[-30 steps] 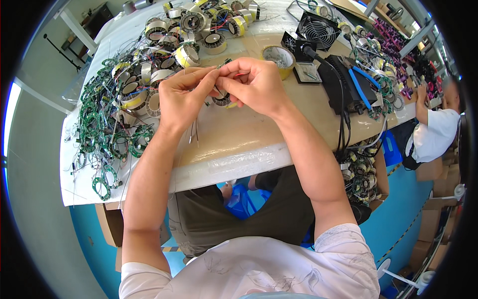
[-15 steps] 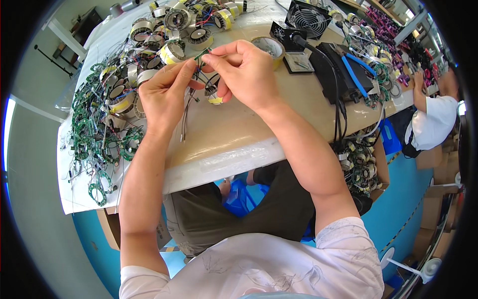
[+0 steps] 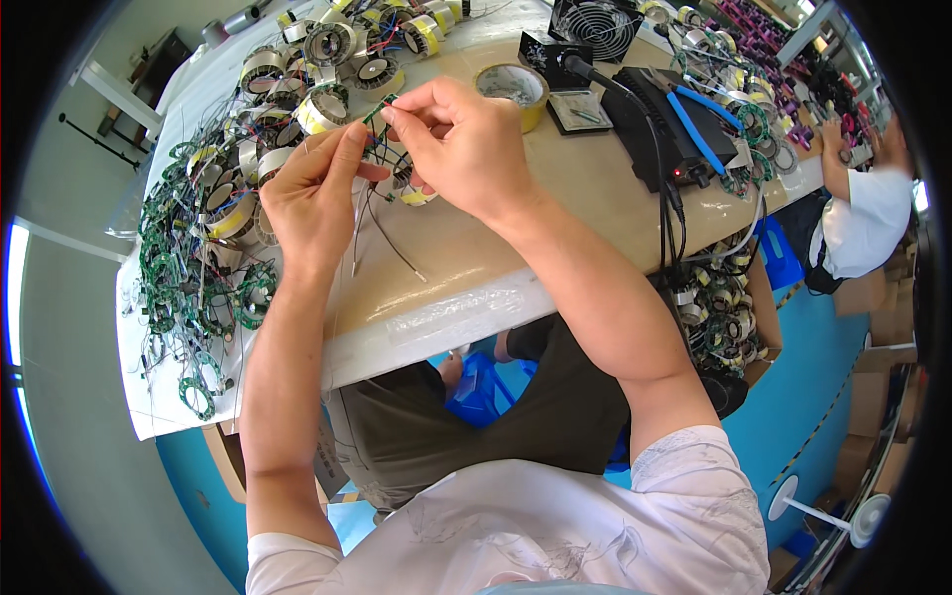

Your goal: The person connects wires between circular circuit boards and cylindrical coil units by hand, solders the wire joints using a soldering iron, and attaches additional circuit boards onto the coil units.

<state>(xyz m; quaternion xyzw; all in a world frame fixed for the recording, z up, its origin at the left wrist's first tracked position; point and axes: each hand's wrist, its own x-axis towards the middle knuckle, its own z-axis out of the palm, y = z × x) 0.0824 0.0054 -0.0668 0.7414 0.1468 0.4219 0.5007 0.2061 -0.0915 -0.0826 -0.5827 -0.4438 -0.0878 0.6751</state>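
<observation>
Above the table, a small green circuit board (image 3: pixel 381 111) with thin wires is held between my hands. My right hand (image 3: pixel 464 147) is closed, with thumb and forefinger pinching its upper edge. My left hand (image 3: pixel 312 198) is closed at the board's lower left side, thumb against forefinger; the exact grip is partly hidden by the fingers. Dark wires (image 3: pixel 389 238) with pale tips hang below the hands. Just behind stand round motor stators (image 3: pixel 323 107) with yellow tape and copper-coloured windings.
Green ring-shaped boards (image 3: pixel 196 397) and wires heap along the table's left. Towards the right lie a tape roll (image 3: pixel 535 87), a fan (image 3: pixel 595 30), a black power box (image 3: pixel 654 129) and blue-handled pliers (image 3: pixel 699 134). A carton of stators (image 3: pixel 729 327) stands below; a co-worker (image 3: pixel 863 223) sits far right.
The hands and board have shifted slightly left in view, as has the table behind them. The hanging wires have spread apart, one swinging right. Both hands keep their pinch.
</observation>
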